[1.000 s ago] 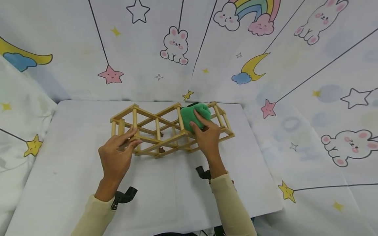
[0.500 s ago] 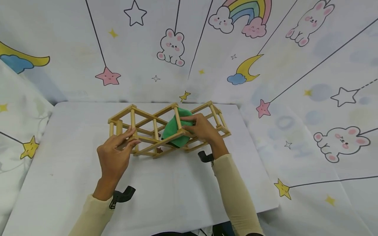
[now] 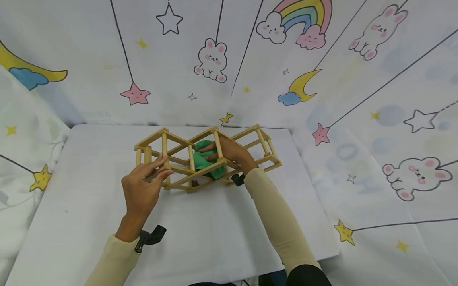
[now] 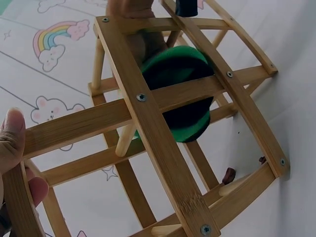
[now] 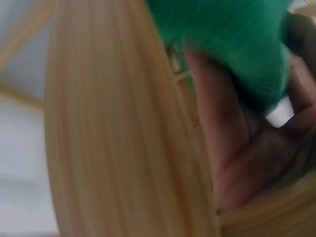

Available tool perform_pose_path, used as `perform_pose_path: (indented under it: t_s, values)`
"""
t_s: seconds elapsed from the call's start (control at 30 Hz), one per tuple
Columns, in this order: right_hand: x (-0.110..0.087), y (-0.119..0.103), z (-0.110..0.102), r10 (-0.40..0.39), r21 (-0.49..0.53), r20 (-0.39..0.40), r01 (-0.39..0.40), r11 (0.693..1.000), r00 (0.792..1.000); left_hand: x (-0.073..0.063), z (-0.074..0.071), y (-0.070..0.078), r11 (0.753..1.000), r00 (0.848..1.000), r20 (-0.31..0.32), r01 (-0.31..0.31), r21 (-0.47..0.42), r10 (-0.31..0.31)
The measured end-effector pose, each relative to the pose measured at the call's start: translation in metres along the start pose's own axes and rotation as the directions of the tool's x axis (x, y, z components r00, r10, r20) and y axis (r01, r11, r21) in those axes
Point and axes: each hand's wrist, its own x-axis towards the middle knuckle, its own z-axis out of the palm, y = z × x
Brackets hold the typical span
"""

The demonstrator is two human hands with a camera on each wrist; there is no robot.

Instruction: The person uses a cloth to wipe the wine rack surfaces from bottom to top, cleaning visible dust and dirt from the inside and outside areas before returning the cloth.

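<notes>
A slatted wooden rack (image 3: 200,172) lies across the white table, with round posts joining its zigzag slats. My left hand (image 3: 142,190) pinches its near left corner, thumb (image 4: 12,133) showing at the slat's end. Inside the rack's middle cell is a soft green cloth pad (image 3: 204,161), black on the underside seen in the left wrist view. My right hand (image 3: 232,151) reaches in between the posts from the right and grips the pad. Close up, the right wrist view shows its fingers (image 5: 217,108) bent against the green pad (image 5: 232,39); a slat hides part of it.
Small dark brown pieces (image 4: 228,176) lie beneath the rack. The white tabletop (image 3: 200,234) reaches toward me, and a patterned cloth backdrop (image 3: 171,63) rises behind and at the sides. A black wrist mount (image 3: 152,235) juts from my left sleeve.
My right hand has carried the green pad leftward and down, from the rack's right part into its middle cell. The left hand keeps its hold on the corner.
</notes>
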Motion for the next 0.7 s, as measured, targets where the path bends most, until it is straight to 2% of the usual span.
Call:
perform_pose_path:
  t_s: [0.07,0.13,0.27,0.33,0.43,0.5,0.57,0.63,0.7]
  values:
    - [0.000,-0.003,0.002,0.082,0.047,-0.021,-0.081,0.996,0.996,0.000,0.000,0.000,1.000,1.000,0.009,0.003,0.003,-0.003]
    - [-0.001,-0.004,0.003,0.104,0.083,-0.031,-0.102,0.991,0.994,-0.001,0.000,0.000,1.000,1.000,0.013,0.008,0.010,-0.008]
    - [0.003,0.000,0.005,-0.016,0.057,-0.045,0.018,0.998,0.999,-0.001,-0.001,-0.001,1.000,1.000,0.018,0.016,0.015,-0.017]
    - [0.005,0.000,0.007,-0.027,0.090,-0.041,0.031,0.995,0.999,0.000,-0.002,-0.001,1.000,1.000,0.016,0.016,0.017,-0.016]
    - [0.004,-0.003,0.009,0.080,0.178,-0.032,-0.073,0.981,0.996,0.001,-0.002,-0.002,1.000,1.000,0.006,0.010,0.011,-0.010]
    - [0.002,-0.005,0.010,0.162,0.203,-0.031,-0.153,0.967,0.986,0.001,-0.002,-0.002,1.000,1.000,0.002,0.006,0.007,-0.006]
    - [0.001,-0.005,0.011,0.197,0.204,-0.035,-0.186,0.961,0.980,0.001,-0.001,-0.002,1.000,1.000,0.008,0.007,0.004,-0.007]
    - [0.002,-0.003,0.011,0.144,0.180,-0.032,-0.136,0.974,0.989,0.000,0.000,-0.003,1.000,1.000,0.013,0.008,0.004,-0.008]
    - [0.004,0.001,0.011,0.050,0.175,-0.015,-0.046,0.983,0.999,0.000,0.000,-0.002,1.000,1.000,0.014,0.009,0.006,-0.009]
